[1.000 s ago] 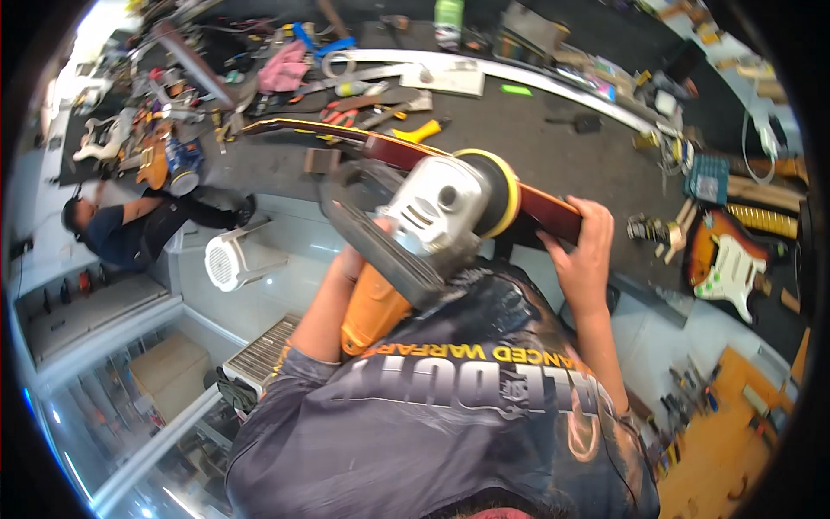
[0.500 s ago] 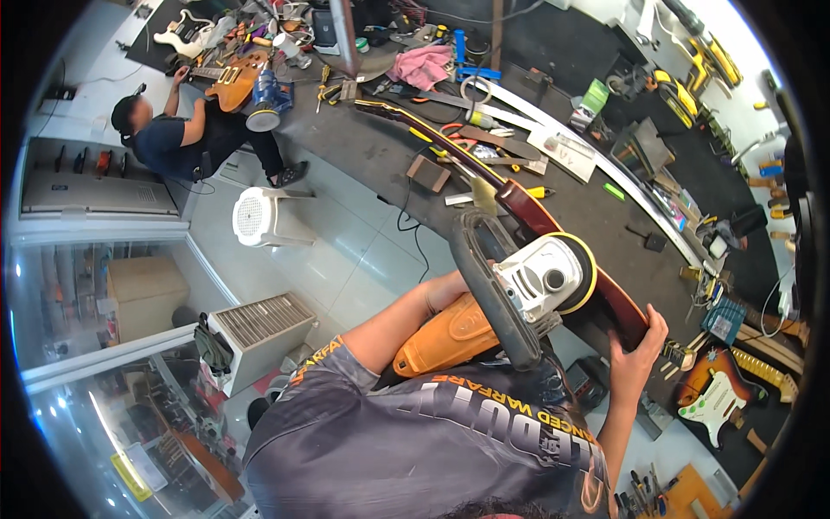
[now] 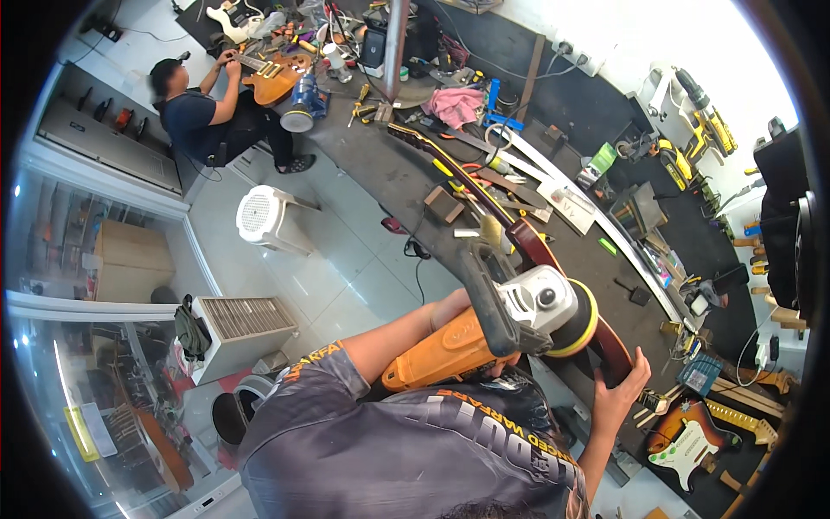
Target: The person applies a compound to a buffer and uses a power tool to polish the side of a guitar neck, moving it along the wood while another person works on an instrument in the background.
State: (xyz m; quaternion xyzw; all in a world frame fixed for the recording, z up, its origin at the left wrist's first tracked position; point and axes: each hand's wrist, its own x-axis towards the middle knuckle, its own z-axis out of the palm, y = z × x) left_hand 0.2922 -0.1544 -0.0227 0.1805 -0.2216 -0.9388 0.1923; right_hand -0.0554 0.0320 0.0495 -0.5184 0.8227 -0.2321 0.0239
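At frame centre, the left hand (image 3: 510, 359) grips the polisher (image 3: 510, 324), fingers closed; its pad presses the guitar body (image 3: 596, 342). The right hand (image 3: 624, 385) clasps the body's edge. Polishing looks underway, unfinished.

A: The polisher (image 3: 493, 324) looks plastic: an orange body with some sheen, a pale grey head, a yellow foam pad.

B: And the guitar neck (image 3: 519, 233)?

A: Dark red wood, lacquered glossy, smooth all along.

B: The table (image 3: 389, 173)?

A: A matt, dark top, dull and a bit dusty.

B: That pink thing?

A: A soft, crumpled cloth (image 3: 456, 105). The floor (image 3: 337, 251) is smooth, pale tile with a light gleam.
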